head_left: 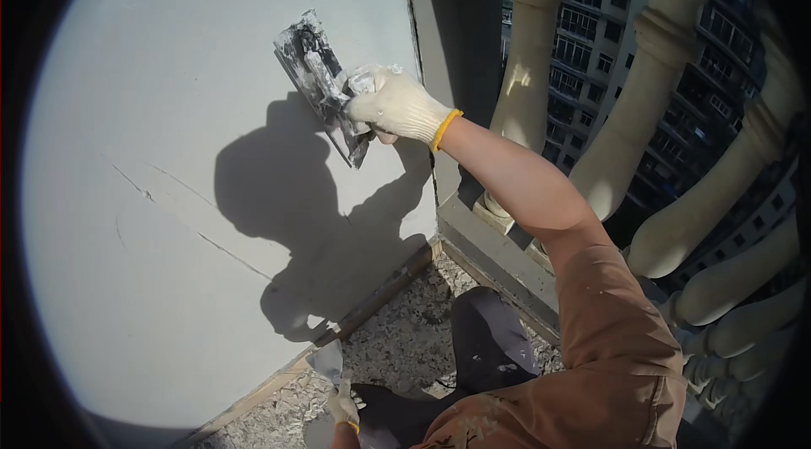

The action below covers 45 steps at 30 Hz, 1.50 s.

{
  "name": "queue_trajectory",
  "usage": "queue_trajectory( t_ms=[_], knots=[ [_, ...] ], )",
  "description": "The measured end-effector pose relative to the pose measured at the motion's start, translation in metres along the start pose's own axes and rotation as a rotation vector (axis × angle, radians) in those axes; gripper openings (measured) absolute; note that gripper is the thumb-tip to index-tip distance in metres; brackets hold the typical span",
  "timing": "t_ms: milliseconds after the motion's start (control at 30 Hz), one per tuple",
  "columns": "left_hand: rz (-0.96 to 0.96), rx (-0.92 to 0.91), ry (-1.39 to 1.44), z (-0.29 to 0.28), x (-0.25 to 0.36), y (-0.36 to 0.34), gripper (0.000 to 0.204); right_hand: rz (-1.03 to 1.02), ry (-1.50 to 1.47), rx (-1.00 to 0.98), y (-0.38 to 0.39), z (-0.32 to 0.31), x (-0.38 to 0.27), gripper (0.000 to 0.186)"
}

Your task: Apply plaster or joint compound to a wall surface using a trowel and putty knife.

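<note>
My right hand [397, 104], in a white knit glove with a yellow cuff, is closed round the handle of a plastering trowel [314, 69]. The trowel is caked with white and dark plaster, and its long blade lies at or close to the pale wall [127, 238]; I cannot tell whether it touches. Low in the picture, my left hand [344, 405], gloved alike, grips a putty knife [328, 359] whose flat blade points up toward the wall's foot. Its fingers show only in part. Thin scratch lines [228, 251] run across the wall's lower part.
A row of cream balusters [612, 132] stands on a ledge [498, 255] at the right, with tall buildings [583, 35] beyond. Rough, speckled rubble floor [397, 331] lies below, along a strip [279, 377] at the wall's base. My shadow [279, 187] falls on the wall.
</note>
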<state>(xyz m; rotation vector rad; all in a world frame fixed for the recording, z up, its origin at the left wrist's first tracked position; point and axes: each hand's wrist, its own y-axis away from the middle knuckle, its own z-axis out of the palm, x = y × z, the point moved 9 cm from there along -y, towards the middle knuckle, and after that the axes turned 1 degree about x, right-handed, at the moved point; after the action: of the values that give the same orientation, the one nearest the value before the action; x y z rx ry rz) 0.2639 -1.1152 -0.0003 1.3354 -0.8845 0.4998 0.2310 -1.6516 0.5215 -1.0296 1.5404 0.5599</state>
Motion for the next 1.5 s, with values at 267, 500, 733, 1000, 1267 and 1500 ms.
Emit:
queue_trajectory(
  t_ms=[267, 500, 733, 1000, 1267, 1500],
  knots=[
    [0.066, 0.003, 0.015, -0.006, -0.001, 0.0, 0.031, -0.009, -0.321, 0.1, 0.032, -0.043, 0.087, 0.039],
    [0.045, 0.05, -0.038, -0.011, 0.0, 0.004, 0.032, -0.008, -0.327, 0.238, 0.017, -0.079, 0.119, 0.039],
    [0.11, 0.041, 0.011, -0.014, 0.013, 0.014, 0.029, 0.03, -0.048, 0.096, 0.019, 0.031, 0.107, 0.042],
    [-0.021, 0.081, -0.174, 0.013, 0.004, 0.014, 0.03, -0.112, 0.342, 0.02, 0.045, -0.008, -0.012, 0.04],
    [-0.31, -0.005, -0.467, 0.032, -0.012, -0.004, 0.06, -0.558, 1.266, 0.436, -0.006, -0.107, -0.247, 0.046],
    [-0.276, 0.155, -0.465, 0.016, -0.046, -0.043, 0.051, -0.534, 1.412, 0.517, -0.036, -0.1, -0.33, 0.057]
  ],
)
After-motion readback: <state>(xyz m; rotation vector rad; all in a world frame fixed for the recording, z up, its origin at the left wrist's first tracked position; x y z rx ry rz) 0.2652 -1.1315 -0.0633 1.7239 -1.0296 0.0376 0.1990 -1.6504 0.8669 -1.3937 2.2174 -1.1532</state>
